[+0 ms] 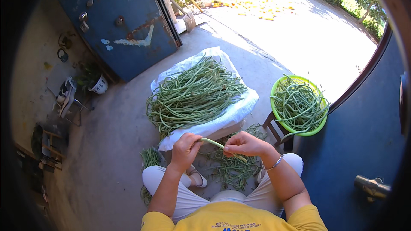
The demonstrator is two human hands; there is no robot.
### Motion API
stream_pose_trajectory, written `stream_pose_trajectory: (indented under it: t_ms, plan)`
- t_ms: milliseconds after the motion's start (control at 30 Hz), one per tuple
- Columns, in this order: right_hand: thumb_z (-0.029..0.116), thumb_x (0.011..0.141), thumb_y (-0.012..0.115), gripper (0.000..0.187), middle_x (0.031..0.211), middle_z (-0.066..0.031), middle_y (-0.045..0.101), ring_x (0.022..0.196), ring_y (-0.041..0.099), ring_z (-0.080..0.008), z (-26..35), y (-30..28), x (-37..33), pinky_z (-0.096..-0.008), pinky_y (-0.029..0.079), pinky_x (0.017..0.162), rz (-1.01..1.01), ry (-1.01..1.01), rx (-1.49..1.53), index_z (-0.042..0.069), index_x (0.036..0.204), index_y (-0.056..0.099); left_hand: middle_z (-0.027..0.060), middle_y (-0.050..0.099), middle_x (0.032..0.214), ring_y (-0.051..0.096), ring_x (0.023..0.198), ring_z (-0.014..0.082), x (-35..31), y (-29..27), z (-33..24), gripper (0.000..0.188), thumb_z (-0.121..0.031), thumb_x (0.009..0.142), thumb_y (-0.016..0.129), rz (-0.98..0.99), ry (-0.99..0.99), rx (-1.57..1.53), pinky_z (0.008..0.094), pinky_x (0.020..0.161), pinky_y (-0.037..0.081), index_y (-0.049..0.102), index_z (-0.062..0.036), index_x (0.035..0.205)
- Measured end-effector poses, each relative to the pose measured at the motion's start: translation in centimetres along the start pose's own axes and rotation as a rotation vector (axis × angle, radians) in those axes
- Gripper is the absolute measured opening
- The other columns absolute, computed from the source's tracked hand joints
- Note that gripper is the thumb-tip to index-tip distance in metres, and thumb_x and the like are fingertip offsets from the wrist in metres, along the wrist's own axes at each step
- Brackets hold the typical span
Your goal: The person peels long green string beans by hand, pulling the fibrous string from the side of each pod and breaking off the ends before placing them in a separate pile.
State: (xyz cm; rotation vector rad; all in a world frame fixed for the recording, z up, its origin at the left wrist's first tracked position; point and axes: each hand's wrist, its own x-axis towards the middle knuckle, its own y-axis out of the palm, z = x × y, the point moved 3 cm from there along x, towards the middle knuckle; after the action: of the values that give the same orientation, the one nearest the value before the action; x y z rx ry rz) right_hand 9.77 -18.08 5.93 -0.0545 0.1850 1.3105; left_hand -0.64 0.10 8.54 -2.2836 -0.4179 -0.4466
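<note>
Between my two hands stretches a green long bean (212, 142), slightly bowed. My left hand (186, 148) is closed on one end of it, fingers curled. My right hand (245, 144), with a silver bangle at the wrist, pinches the bean farther along, and a pale end sticks out below the fingers. Just beyond my hands lies a large heap of long beans (197, 92) on a white sheet (246, 105). Under my hands, between my feet, bean scraps (233, 173) are scattered on the floor. A smaller bunch of beans (150, 157) lies by my left knee.
At the right, a lime-green basket (324, 117) full of long beans rests on a dark wooden stool (274, 128). Blue metal doors (124, 25) stand at both sides. A potted plant (99, 84) and a folding chair (68, 96) are at the left. Yellow cobs (257, 6) lie outside.
</note>
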Motion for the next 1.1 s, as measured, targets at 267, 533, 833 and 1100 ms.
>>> stream_pose_trajectory:
  t_ms: [267,533,833,1100]
  plan:
    - [0.021,0.086,0.055,0.024,0.07,-0.0011,0.06,0.064,0.052,-0.0072,0.7,1.1,0.5,-0.0236,0.043,0.06,-0.062,-0.065,-0.249,-0.001,0.081,0.063,0.006,0.054,0.074,0.05,0.058,0.0132,-0.5,-0.2,0.8,0.014,0.003,0.073,0.063,-0.022,0.014,-0.026,0.0241,0.05,0.041,0.059,-0.0023,0.086]
    - [0.021,0.089,0.051,0.025,0.08,-0.0068,0.062,0.073,0.057,-0.0115,2.0,-0.8,-1.0,-0.0247,0.046,0.066,-0.261,-0.326,0.277,-0.002,0.087,0.062,0.0073,0.057,0.079,0.054,0.065,0.0134,-4.4,5.4,7.3,0.009,-0.003,0.079,0.056,0.124,-0.498,-0.478,0.0235,0.057,0.043,0.056,-0.0027,0.088]
    - [0.022,0.089,0.051,0.023,0.074,-0.0041,0.061,0.06,0.055,-0.0091,-2.8,-0.9,1.1,-0.0223,0.047,0.054,-0.384,-0.027,0.724,0.002,0.091,0.06,0.0038,0.054,0.07,0.04,0.046,0.0058,-3.5,8.5,2.2,0.014,-0.014,0.087,0.048,0.274,-0.735,-1.432,0.019,0.043,0.032,0.051,-0.0017,0.093]
    - [0.021,0.09,0.051,0.024,0.077,-0.0057,0.061,0.062,0.057,-0.01,-2.3,-2.5,0.0,-0.0225,0.048,0.058,-0.509,-0.174,0.597,-0.001,0.093,0.06,0.0044,0.058,0.068,0.041,0.046,0.0047,-3.1,7.2,0.1,0.017,-0.015,0.084,0.055,0.48,-0.794,-1.309,0.0182,0.043,0.03,0.057,-0.0004,0.092]
